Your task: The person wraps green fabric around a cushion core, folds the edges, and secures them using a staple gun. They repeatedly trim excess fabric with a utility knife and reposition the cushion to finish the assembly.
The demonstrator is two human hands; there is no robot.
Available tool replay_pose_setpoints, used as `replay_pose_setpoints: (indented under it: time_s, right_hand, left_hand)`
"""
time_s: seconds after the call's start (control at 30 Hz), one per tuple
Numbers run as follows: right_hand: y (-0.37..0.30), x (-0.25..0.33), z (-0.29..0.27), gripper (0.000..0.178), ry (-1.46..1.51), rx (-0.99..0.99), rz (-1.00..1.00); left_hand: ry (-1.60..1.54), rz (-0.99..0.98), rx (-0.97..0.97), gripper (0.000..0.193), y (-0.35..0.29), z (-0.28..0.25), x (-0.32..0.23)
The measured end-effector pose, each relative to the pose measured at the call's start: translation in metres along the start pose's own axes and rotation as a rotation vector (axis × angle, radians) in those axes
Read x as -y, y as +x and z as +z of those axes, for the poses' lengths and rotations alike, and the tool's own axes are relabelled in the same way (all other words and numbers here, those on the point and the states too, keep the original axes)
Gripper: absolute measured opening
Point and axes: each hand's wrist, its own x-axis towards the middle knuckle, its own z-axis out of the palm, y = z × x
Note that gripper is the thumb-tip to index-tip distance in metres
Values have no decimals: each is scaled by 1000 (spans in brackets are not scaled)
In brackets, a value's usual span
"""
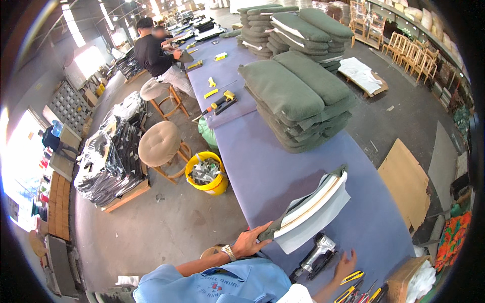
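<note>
My left hand grips the near end of a curved upholstered panel, at its dark green fabric. The panel stands tilted on the blue-covered table. Its curved edge shows white padding and a tan strip, and a pale cloth flap hangs along the right side. Just in front of the panel lies a silver and black pneumatic staple gun. My right hand is to the right of the staple gun, apart from it, with fingers spread and nothing visible in them.
Yellow-handled cutters and other hand tools lie at the near right, beside a cardboard box. Stacked green cushions stand farther along the table. Left of it are a yellow bucket of scraps and round stools. A seated person works farther off.
</note>
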Motion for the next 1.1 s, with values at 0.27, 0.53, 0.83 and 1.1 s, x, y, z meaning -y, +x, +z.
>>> replay_pose_setpoints:
  time_s: [0.27, 0.53, 0.83, 1.1]
  right_hand:
    - [-51, -105, -49, 61, -146, 159, 522]
    - [-46, -173, 4, 50, -81, -180, 211]
    - [-9, -215, -17, 29, 837, 89, 682]
    - [-43, 36, -66, 30, 1345, 97, 355]
  left_hand:
    - [15, -21, 29, 75, 6, -14, -5]
    - [1, 139, -62, 73, 7, -2, 8]
    - [38, 201, 6, 77, 5, 2, -16]
    - [-32, 73, 83, 82, -4, -13, -19]
